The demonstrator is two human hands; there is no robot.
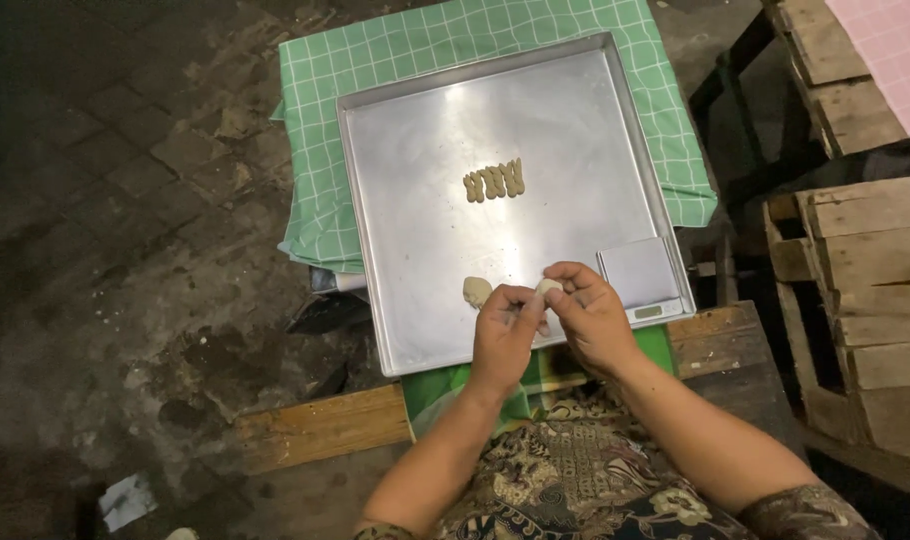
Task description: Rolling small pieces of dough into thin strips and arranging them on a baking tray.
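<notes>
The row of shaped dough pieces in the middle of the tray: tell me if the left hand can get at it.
Probably yes. The row of dough pieces lies uncovered on the tray, with bare metal between it and the left hand, though that hand is pinching dough now.

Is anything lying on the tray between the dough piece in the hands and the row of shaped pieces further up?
Nothing visible: bare metal tray lies between the dough piece, pinched by both hands, and the row of shaped pieces. The spare dough lump sits off left.

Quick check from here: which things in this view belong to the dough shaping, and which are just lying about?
In use: left hand, right hand, dough piece between them, dough lump, shaped row, metal tray, small scale.

Lying about: green checked cloth, wooden crates, plank.
</notes>
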